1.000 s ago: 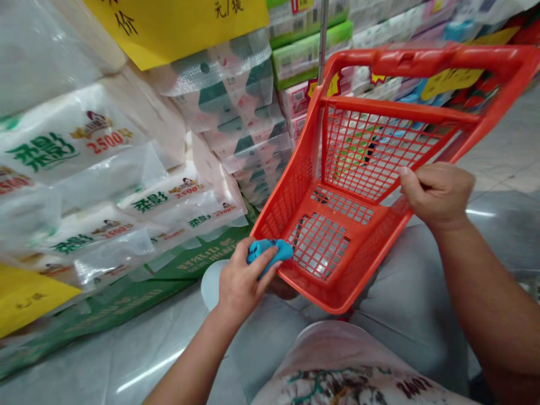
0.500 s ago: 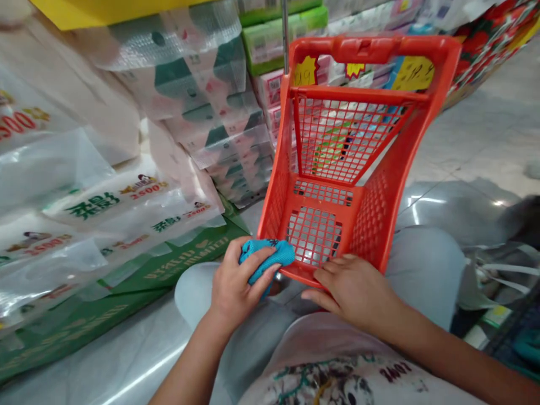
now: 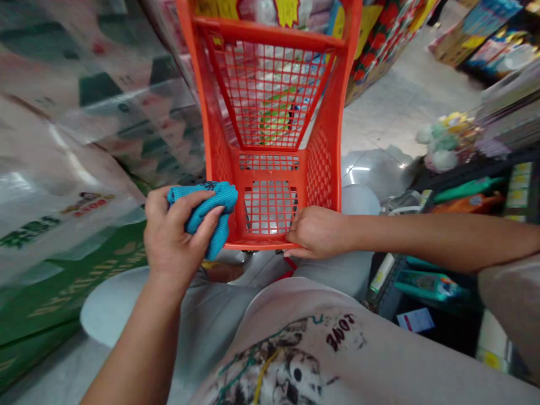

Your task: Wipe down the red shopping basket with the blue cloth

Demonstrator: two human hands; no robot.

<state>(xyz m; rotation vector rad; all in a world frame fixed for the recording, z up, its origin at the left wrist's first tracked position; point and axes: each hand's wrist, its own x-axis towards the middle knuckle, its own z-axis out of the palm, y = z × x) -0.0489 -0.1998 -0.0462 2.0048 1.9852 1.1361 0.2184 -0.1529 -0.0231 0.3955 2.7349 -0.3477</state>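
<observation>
A bunched blue cloth (image 3: pixel 211 214) is gripped in my left hand (image 3: pixel 172 236), at the near left corner of a red plastic shopping basket cart (image 3: pixel 323 169). My right hand (image 3: pixel 318 232) is closed over the near rim of the cart, right of its middle, with the thumb on the outer side and the fingers on the inner side. The cart has grid walls and a grid floor, and no goods show inside it. It stands upright between my knees.
Wrapped tissue packs (image 3: pixel 126 112) are stacked on the left, beside a green printed carton (image 3: pixel 97 281). On the right, a low dark shelf holds a teal package (image 3: pixel 430 285) and other goods. Tiled floor (image 3: pixel 388 107) shows beyond the cart.
The view has turned to the right, so the cart appears further left. My left hand has shifted off the near rim to the corner with the cloth. My right hand stays on the rim.
</observation>
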